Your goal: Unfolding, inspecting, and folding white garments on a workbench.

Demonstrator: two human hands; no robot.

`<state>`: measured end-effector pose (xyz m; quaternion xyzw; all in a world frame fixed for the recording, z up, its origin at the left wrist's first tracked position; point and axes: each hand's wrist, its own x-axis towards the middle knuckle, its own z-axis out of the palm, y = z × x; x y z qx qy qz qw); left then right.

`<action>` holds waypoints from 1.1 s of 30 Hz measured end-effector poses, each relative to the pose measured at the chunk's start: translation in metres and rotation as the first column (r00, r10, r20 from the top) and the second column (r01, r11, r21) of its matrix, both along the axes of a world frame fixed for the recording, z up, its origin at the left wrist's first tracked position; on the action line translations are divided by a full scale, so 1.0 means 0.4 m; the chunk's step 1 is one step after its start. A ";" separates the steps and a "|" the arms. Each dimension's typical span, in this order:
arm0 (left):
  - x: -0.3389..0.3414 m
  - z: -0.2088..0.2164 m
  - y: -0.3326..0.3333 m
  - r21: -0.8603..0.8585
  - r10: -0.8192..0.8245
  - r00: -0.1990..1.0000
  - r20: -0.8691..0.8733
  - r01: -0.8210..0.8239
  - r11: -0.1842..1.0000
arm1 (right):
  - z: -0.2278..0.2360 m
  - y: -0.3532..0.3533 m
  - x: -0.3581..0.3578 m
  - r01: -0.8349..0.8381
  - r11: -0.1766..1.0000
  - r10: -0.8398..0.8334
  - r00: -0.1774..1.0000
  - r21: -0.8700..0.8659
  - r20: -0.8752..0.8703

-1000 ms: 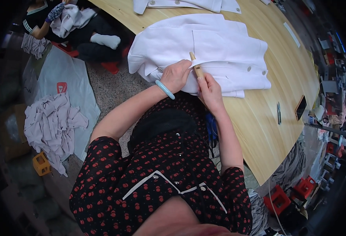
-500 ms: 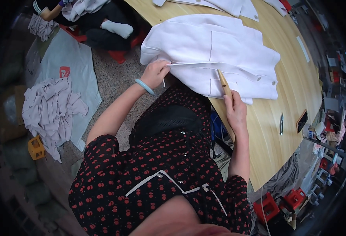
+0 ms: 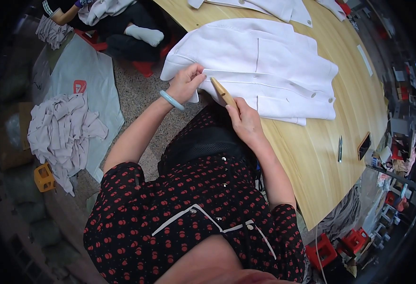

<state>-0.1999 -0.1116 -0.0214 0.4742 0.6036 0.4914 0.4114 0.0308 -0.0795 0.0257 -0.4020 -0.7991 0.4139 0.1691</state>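
The left hand (image 3: pixel 185 84) pinches the edge of a white jacket (image 3: pixel 283 61), which lies mostly on the tan surface (image 3: pixel 312 156). The right hand (image 3: pixel 246 121), apart from the left, grips a wooden stick (image 3: pixel 224 93), its tip near the pinched edge.

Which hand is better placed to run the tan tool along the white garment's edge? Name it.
The right hand, likely: it grips the tan tool, tip close to the edge of the white garment, which the left hand pinches.
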 end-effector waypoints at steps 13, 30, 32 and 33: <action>0.072 0.068 -0.017 0.362 0.215 0.832 -0.512 -0.018 0.932 | -0.018 -0.001 -0.037 0.039 0.977 -0.041 0.999 0.211 0.003; 0.152 0.012 -0.025 0.413 0.459 0.782 -0.422 -0.285 0.865 | -0.042 0.033 -0.084 -0.180 0.488 -0.266 0.902 -0.854 -0.342; 0.151 0.013 -0.033 0.338 0.414 0.801 -0.433 -0.282 0.898 | -0.080 0.047 -0.074 0.052 0.965 -0.107 0.973 -0.256 -0.206; 0.140 0.012 -0.037 0.309 0.396 0.806 -0.440 -0.278 0.909 | -0.061 0.056 -0.061 0.011 1.000 -0.010 0.994 0.008 -0.108</action>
